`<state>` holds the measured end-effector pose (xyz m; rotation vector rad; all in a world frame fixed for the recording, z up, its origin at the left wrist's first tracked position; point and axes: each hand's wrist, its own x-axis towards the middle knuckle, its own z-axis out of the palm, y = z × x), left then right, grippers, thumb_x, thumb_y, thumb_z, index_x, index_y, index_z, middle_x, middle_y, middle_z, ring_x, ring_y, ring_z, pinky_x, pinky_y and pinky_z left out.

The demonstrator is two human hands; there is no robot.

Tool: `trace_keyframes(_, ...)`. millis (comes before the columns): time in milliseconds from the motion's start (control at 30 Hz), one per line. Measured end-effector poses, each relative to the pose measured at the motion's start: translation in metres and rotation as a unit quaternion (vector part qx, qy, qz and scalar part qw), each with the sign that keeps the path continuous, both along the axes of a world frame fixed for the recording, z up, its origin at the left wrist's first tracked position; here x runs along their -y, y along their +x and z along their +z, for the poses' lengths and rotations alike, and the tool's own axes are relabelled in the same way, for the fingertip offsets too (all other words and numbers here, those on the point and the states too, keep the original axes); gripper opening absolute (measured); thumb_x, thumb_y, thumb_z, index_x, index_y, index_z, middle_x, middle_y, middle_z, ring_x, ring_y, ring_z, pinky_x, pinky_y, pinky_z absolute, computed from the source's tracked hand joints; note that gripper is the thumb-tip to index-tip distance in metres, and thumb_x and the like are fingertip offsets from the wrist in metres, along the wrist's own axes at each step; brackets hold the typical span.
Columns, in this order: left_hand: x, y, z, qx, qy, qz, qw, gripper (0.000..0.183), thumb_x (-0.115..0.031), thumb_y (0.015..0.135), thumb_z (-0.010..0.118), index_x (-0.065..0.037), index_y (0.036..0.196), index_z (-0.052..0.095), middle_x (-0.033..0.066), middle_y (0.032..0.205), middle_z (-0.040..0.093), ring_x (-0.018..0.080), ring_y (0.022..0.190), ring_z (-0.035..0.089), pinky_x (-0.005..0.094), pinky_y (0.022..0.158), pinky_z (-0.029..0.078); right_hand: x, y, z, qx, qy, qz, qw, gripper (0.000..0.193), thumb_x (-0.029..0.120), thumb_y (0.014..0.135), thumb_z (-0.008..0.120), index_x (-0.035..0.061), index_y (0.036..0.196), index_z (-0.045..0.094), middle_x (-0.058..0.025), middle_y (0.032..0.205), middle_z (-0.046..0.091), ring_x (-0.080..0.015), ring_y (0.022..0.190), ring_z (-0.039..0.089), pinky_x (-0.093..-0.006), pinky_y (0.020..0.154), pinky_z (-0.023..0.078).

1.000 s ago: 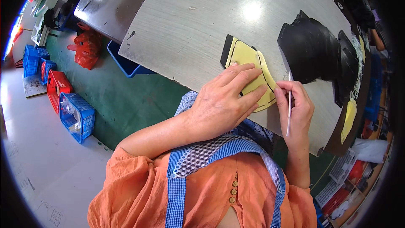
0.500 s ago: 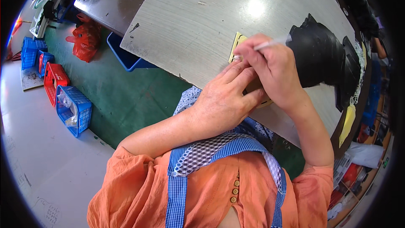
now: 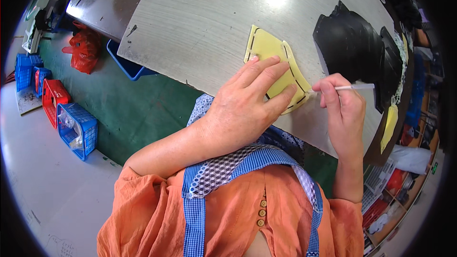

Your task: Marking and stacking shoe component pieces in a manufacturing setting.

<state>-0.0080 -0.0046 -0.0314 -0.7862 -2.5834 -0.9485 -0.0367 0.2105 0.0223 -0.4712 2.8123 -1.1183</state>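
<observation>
My left hand (image 3: 250, 97) lies flat with its fingers spread on a yellow curved panel (image 3: 266, 43), pressing it against the grey tabletop. Dark dashed lines run along the panel's edges, and my palm and fingers cover part of it. In my right hand (image 3: 340, 109) is a thin brush (image 3: 354, 86) with a pale handle, pinched between thumb and fingers. Its small whitish tip is at the panel's right edge; whether it touches cannot be made out. Beyond my right hand lies a stack of black shaped pieces (image 3: 350, 40).
The grey worktable (image 3: 190, 33) has its near edge close to my body. A yellow strip (image 3: 389, 127) hangs by the dark rim on the right. A blue bin (image 3: 126, 64), a red plastic bag (image 3: 83, 50) and blue and red baskets (image 3: 78, 131) stand left. Cluttered shelves (image 3: 404, 195) are at right.
My right hand has moved right and nearer me with the brush, from the panel's far end to its right edge. More of the yellow panel shows. The view has shifted slightly.
</observation>
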Motion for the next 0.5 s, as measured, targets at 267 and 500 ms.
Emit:
trace_keyframes(267,-0.001,-0.007,0.010,-0.004,-0.024,-0.010,1.000,0.033,-0.020,0.088,0.075,-0.014,0.120,0.074,0.0142,0.133,0.061,0.0358,0.127,0.059,0.0468,0.105,0.052,-0.013,0.011,-0.009,-0.033,-0.045,-0.022,0.998,0.020,0.015,0.104,0.062,-0.0010,0.096,0.071,-0.0081,0.076,0.065,-0.0156,0.066,0.061,-0.0305,0.061,0.046)
trace_keyframes(500,0.037,-0.049,0.023,-0.031,-0.217,0.103,0.970,0.056,-0.034,0.089,0.074,-0.006,0.137,0.064,0.0184,0.147,0.056,0.0386,0.140,0.049,0.0523,0.117,0.038,-0.026,0.020,-0.021,0.049,-0.274,-0.097,0.955,0.029,0.022,0.111,0.053,0.0004,0.105,0.072,-0.0022,0.079,0.066,-0.0090,0.072,0.060,-0.0248,0.070,0.050)
